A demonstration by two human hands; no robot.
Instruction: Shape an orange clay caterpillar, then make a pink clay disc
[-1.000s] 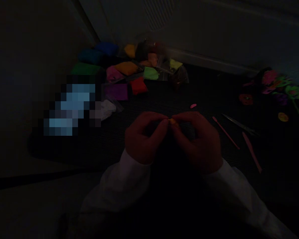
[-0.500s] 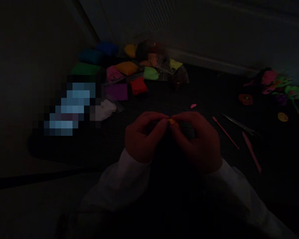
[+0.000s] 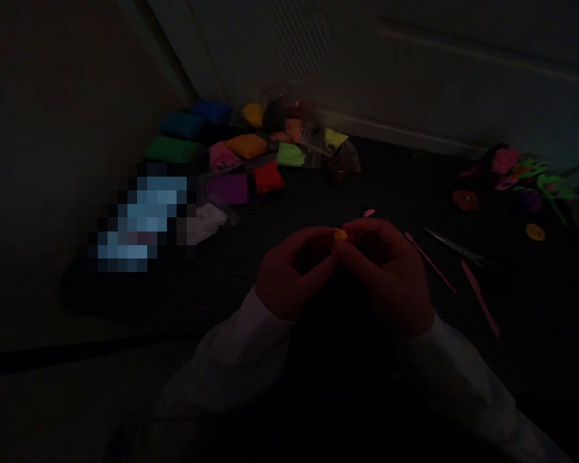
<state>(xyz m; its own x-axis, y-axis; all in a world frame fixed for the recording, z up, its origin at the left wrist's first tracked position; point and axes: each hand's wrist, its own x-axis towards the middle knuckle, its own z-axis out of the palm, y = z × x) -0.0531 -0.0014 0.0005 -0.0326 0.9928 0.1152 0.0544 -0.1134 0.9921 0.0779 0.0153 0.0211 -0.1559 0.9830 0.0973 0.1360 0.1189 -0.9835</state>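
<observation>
Pinches a small orange piece (image 3: 340,236) between the fingertips of the left hand (image 3: 289,273) and the right hand (image 3: 393,276), with both narrowed to a tight grip in the middle of the scene, over the dark ridged table (image 3: 207,267). Partly hides the piece behind the right thumb; cannot tell its full shape in such dim light. Has a pink scrap (image 3: 369,213) lying just beyond the right fingers, and a thin pink tool (image 3: 431,263) just beside that hand, on its right. Has the scissors (image 3: 453,245) farther right, with a broader pink tool (image 3: 479,298) on their near side. Has, well apart at the right, a yellow disc (image 3: 535,231), a red flower (image 3: 466,200) and, farther back, a cluster of bright flowers (image 3: 505,161). Has, at the far left, a crowd of packets, among them a red packet (image 3: 268,178), a purple packet (image 3: 228,189), a green packet (image 3: 172,149) and a blue packet (image 3: 211,112). Has a white packet (image 3: 206,224) nearer, next to a bright panel (image 3: 149,215) blurred into squares.
</observation>
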